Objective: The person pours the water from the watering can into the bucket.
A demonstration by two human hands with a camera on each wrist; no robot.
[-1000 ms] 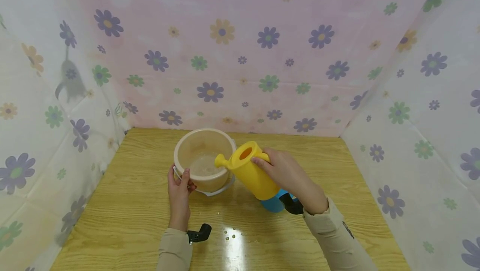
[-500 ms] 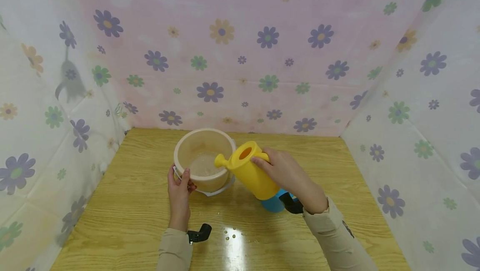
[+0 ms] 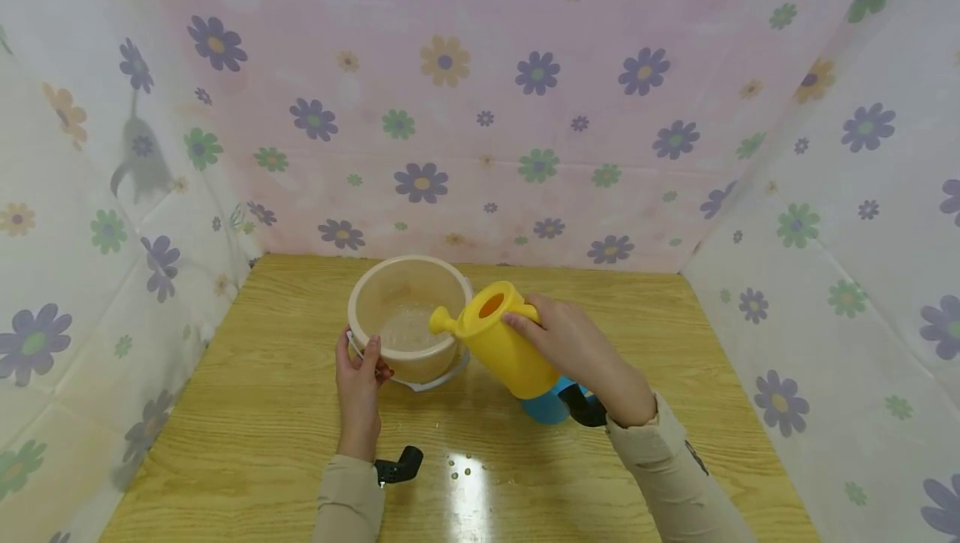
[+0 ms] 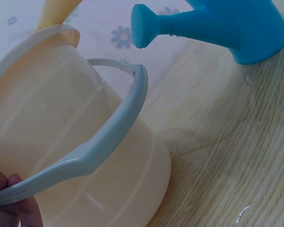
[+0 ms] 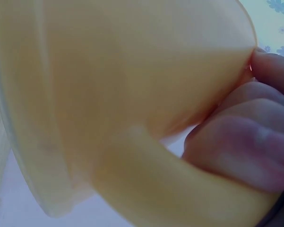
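Note:
A cream bucket (image 3: 420, 366) stands at the back left of the table, its pale handle (image 4: 118, 124) hanging down at the front. My left hand (image 3: 358, 397) holds the bucket at its left front, thumb by the rim and fingers (image 4: 29, 212) curled round the handle. With my right hand (image 3: 570, 341) I grip a yellow watering can (image 3: 510, 355) by its handle. The can is tilted left, its spout over the bucket's right rim. Clear, shiny liquid seems to cover the bucket's bottom. No stream from the spout can be made out.
A blue watering can (image 4: 255, 30) stands on the wooden table (image 3: 247, 434), mostly hidden behind the yellow one in the head view. Several small greenish pellets (image 3: 460, 470) and a few wet-looking spots lie near the front. Flowered cloth walls (image 3: 487, 93) enclose the back and sides.

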